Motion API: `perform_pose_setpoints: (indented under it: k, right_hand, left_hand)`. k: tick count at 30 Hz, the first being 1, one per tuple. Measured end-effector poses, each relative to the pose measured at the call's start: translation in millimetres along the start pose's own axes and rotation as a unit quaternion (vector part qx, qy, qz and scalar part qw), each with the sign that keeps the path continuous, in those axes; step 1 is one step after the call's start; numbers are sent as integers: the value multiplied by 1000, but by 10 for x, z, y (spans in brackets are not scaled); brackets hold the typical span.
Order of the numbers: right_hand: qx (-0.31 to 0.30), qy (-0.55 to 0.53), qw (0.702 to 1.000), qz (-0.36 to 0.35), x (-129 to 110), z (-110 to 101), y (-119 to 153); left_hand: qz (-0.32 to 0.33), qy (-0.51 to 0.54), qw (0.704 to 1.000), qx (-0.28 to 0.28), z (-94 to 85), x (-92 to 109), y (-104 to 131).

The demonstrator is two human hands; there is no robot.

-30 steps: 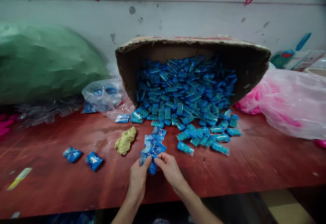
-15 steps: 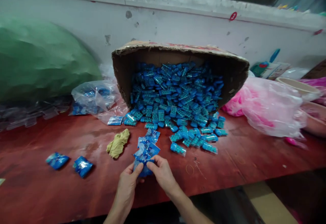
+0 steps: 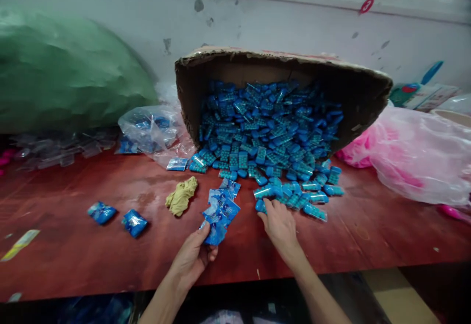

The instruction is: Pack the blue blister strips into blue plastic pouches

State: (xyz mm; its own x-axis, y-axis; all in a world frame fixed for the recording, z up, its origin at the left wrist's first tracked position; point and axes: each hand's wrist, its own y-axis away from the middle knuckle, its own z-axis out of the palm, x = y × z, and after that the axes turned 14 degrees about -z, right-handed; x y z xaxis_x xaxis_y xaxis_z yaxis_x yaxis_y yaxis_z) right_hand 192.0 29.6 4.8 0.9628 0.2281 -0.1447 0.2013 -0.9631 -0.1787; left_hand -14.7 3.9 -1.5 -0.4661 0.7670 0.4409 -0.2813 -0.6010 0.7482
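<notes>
Between thumb and fingers, my left hand [image 3: 195, 257] holds the near end of a blue printed plastic packet [image 3: 216, 233]. More such packets [image 3: 224, 201] overlap just beyond it on the table. My right hand [image 3: 279, 223] is at the front of a loose group of small clear bottles [image 3: 316, 211] with blue caps and teal beads inside. Its thumb and fingers close around one small bottle [image 3: 259, 206], whose body is mostly hidden by the hand. Behind lies a cardboard box [image 3: 371, 93] on its side, with a heap of these bottles [image 3: 272, 127] spilling out.
Two filled blue packets [image 3: 135, 223] lie at left on the red table [image 3: 73, 260], near a crumpled yellow-green cloth [image 3: 181, 196]. A clear bag of blue packets [image 3: 147, 132] and a large green sack [image 3: 73, 73] stand behind. Pink-filled plastic bags [image 3: 408, 152] are at right.
My right hand has let go of the packet and moved right to a small bottle. My left hand still holds the packet. The view has shifted, so the scene sits differently in frame.
</notes>
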Motion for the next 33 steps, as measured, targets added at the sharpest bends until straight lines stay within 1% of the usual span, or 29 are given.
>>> perform_pose_setpoints:
  k: [2, 4, 6, 7, 8, 9, 10, 12, 13, 14, 15, 16, 17, 18, 23, 27, 30, 33]
  right_hand:
    - [-47, 27, 998, -13, 89, 67, -46]
    - [-66, -3, 997, -31, 112, 99, -110]
    - [-59, -87, 994, -23, 111, 71, -175]
    - [-54, -157, 986, -5, 107, 35, -197]
    - [-49, -247, 967, 22, 95, -10, -205]
    - [-44, -352, 933, 54, 74, -61, -197]
    - [-38, -461, 883, 85, 39, -111, -173]
    - [-21, -642, 756, 126, -71, -193, -88]
    - [-10, -700, 702, 130, -140, -219, -37]
    - [-1, -737, 663, 127, -212, -231, 12]
    - [4, -761, 637, 119, -279, -232, 54]
    - [6, -776, 621, 111, -337, -223, 86]
    - [8, -783, 613, 105, -384, -208, 105]
    - [12, -785, 612, 101, -419, -191, 115]
    - [41, -761, 642, 88, -487, -156, 115]
    - [74, -746, 655, 97, -533, -148, 170]
    - [92, -750, 647, 108, -566, -101, 214]
    - [84, -759, 633, 128, -594, -50, 235]
  left_hand:
    - [-9, 12, 1000, -13, -13, -14, -14]
    - [-20, 14, 1000, -14, -16, -26, -20]
    - [-34, 13, 999, -10, -14, -36, -11]
    - [-39, 13, 999, -7, -12, -39, -2]
    - [-40, 16, 999, 0, -10, -42, 6]
    - [-36, 20, 999, 9, -8, -44, 13]
    - [-29, 25, 999, 20, -4, -47, 16]
    - [-14, 33, 999, 38, 9, -53, 12]
    - [-11, 31, 999, 42, 19, -56, 5]
    - [-11, 26, 999, 41, 31, -61, -3]
    - [-13, 18, 999, 37, 44, -66, -11]
    - [-15, 10, 999, 32, 58, -70, -17]
    - [-15, 2, 999, 28, 71, -74, -20]
    - [-13, -5, 1000, 23, 83, -76, -20]
    - [22, -39, 999, 19, 93, -45, 9]
    - [53, -55, 997, 24, 74, -7, 18]
    - [85, -57, 994, 43, 67, -1, 9]
    - [102, -57, 992, 54, 61, -2, 2]
